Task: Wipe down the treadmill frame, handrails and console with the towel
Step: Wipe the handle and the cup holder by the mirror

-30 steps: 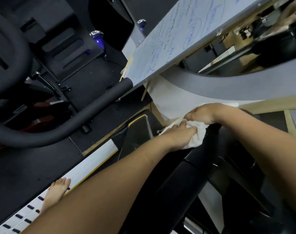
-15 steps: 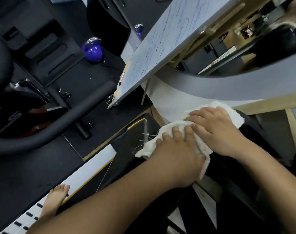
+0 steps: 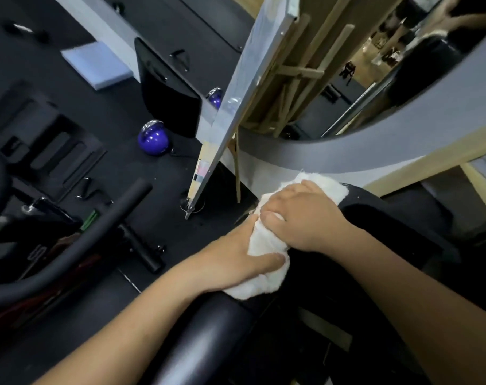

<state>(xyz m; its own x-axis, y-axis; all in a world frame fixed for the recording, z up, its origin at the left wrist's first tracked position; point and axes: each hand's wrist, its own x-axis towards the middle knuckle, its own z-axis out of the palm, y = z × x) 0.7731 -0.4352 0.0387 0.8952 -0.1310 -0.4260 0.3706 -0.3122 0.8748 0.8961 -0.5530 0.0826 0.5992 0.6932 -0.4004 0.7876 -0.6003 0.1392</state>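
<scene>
My left hand point(image 3: 236, 259) & right hand point(image 3: 308, 220) clamp the white towel point(image 3: 264, 240) onto the treadmill handrail point(image 3: 208, 329), fingers curled. Bunched cloth cd slip, leaving patches unwiped.

White towel point(image 3: 266, 241) under my fingers point(image 3: 264, 259): fluffy terry cloth, a bit rough. Handrail point(image 3: 208, 329) smooth black, slight sheen. Kettlebell point(image 3: 153, 141) glossy blue, chrome handle. Easel point(image 3: 298, 70) bare wood. Floor point(image 3: 178, 168) matt black.

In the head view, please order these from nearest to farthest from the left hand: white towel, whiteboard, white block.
1. white towel: held in the left hand.
2. whiteboard: up and left, on a wooden easel.
3. white block: far upper left, on dark flooring.
</scene>
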